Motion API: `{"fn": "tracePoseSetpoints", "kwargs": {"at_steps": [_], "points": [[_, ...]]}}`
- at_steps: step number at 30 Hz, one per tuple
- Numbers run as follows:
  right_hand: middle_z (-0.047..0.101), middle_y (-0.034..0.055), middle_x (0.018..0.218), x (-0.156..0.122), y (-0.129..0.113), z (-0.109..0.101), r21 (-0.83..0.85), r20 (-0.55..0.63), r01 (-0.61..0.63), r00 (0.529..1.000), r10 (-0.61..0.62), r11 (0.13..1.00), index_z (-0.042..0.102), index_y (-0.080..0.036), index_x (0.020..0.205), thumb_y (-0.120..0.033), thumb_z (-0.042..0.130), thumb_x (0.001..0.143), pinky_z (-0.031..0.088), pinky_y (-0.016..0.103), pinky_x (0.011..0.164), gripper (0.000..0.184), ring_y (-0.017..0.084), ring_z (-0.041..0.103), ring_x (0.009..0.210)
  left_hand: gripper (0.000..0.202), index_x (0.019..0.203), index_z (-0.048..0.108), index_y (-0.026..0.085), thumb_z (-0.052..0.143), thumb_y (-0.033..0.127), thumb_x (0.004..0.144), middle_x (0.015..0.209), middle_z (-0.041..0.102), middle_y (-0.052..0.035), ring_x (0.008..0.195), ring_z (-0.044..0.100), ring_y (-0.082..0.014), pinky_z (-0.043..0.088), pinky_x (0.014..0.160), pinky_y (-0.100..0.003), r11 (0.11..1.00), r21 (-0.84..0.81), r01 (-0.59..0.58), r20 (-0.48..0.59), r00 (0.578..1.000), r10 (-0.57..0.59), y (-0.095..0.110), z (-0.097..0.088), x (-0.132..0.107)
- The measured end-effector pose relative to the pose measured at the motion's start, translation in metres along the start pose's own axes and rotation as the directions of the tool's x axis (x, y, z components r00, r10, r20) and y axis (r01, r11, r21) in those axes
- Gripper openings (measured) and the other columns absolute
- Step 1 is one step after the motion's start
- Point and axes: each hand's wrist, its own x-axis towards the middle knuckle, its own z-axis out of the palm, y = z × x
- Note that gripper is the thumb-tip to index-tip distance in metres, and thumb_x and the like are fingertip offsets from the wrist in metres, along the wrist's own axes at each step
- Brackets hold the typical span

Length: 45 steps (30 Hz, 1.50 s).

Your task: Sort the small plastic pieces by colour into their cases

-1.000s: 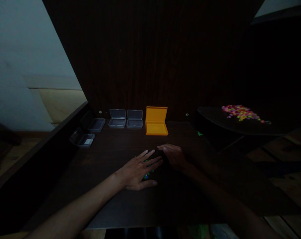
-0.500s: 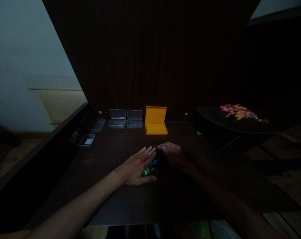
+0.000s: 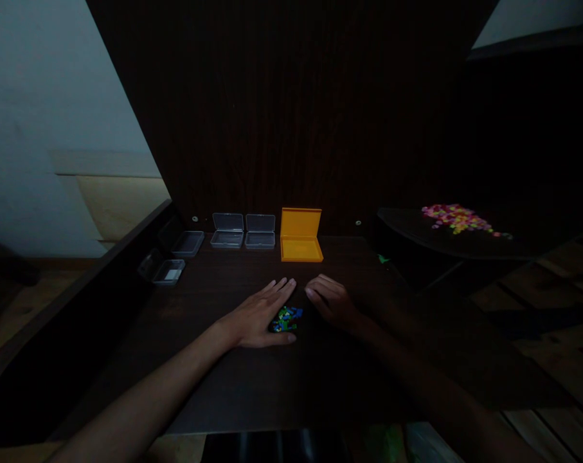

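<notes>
A small heap of tiny blue, green and a few paler pieces (image 3: 287, 319) lies on the dark tabletop (image 3: 233, 399). My left hand (image 3: 262, 316) lies flat at its left side, fingers stretched forward and thumb spread out below, so the heap sits in the gap between thumb and index finger. Right of the heap and slightly farther off, my right hand (image 3: 333, 301) is curled with its fingers folded inward and its side low over the table. Whatever its fingers may hold is hidden. The pieces are too small and dark to name.
An opened yellow box (image 3: 301, 249) stands at the back of the table. Left of it are opened clear plastic boxes (image 3: 227, 239), (image 3: 260, 240) and others near the left side wall. On a raised curved shelf (image 3: 402, 225) at right lies a pile of pink and yellow pieces (image 3: 457, 217).
My left hand has slid slightly left, uncovering more of the blue and green heap. The fingers of my right hand have curled in from a straighter pose.
</notes>
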Motion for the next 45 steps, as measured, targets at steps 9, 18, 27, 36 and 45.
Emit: {"fn": "tracePoseSetpoints", "kwargs": {"at_steps": [9,18,27,36,45], "points": [[0.058,0.0125,0.125,0.0,-0.017,-0.002,0.007,0.253,0.033,0.967,-0.034,0.999,0.052,-0.019,0.127,-0.034,0.044,0.096,0.045,0.044,0.099,0.036,0.024,0.053,0.115,0.065,0.152,0.012,0.022,0.036,0.045,0.097,0.157,0.022,-0.0082,0.144,0.022,-0.0239,0.025,0.118,-0.043,0.994,-0.063,0.09,-0.025,0.996,-0.091,-0.023,-0.021,-0.01],[0.028,0.0162,0.154,-0.003,-0.021,0.017,0.014,0.398,0.007,0.917,-0.012,1.0,0.026,-0.014,0.15,-0.043,0.043,0.096,0.027,0.051,0.115,0.064,0.027,0.021,0.144,0.047,0.142,0.039,0.016,0.031,0.03,0.099,0.148,0.042,-0.009,0.14,0.032,-0.0191,0.029,0.117,-0.041,0.995,0.052,0.088,-0.098,0.992,-0.082,-0.038,-0.008,-0.003],[0.039,0.0125,0.149,-0.008,-0.011,0.009,0.064,0.395,-0.043,0.919,0.014,0.997,0.034,-0.018,0.146,-0.037,0.039,0.098,0.029,0.049,0.116,0.052,0.022,0.031,0.14,0.052,0.139,0.045,0.012,0.023,0.041,0.101,0.145,0.045,-0.0103,0.138,0.037,-0.0175,0.03,0.117,-0.037,0.985,0.006,0.171,-0.091,0.981,-0.17,-0.037,-0.017,-0.006],[0.027,0.0119,0.155,-0.002,-0.016,0.007,0.06,0.503,0.022,0.863,-0.049,0.998,0.029,-0.017,0.149,-0.042,0.036,0.099,0.02,0.049,0.118,0.056,0.023,0.021,0.144,0.07,0.14,0.044,0.013,0.051,0.059,0.087,0.149,0.037,-0.0141,0.141,0.031,-0.0259,0.028,0.116,-0.045,0.994,-0.003,0.106,-0.026,0.994,-0.106,-0.035,-0.021,-0.008],[0.039,0.0087,0.15,-0.004,-0.013,0.003,0.022,0.476,0.016,0.879,-0.024,1.0,0.04,-0.023,0.143,-0.042,0.036,0.099,0.029,0.048,0.114,0.048,0.023,0.035,0.138,0.049,0.129,0.057,0.015,0.04,0.047,0.095,0.144,0.046,-0.0111,0.138,0.038,-0.0227,0.03,0.116,-0.043,0.978,-0.161,0.134,-0.103,0.983,-0.152,-0.043,-0.017,-0.006]]}}
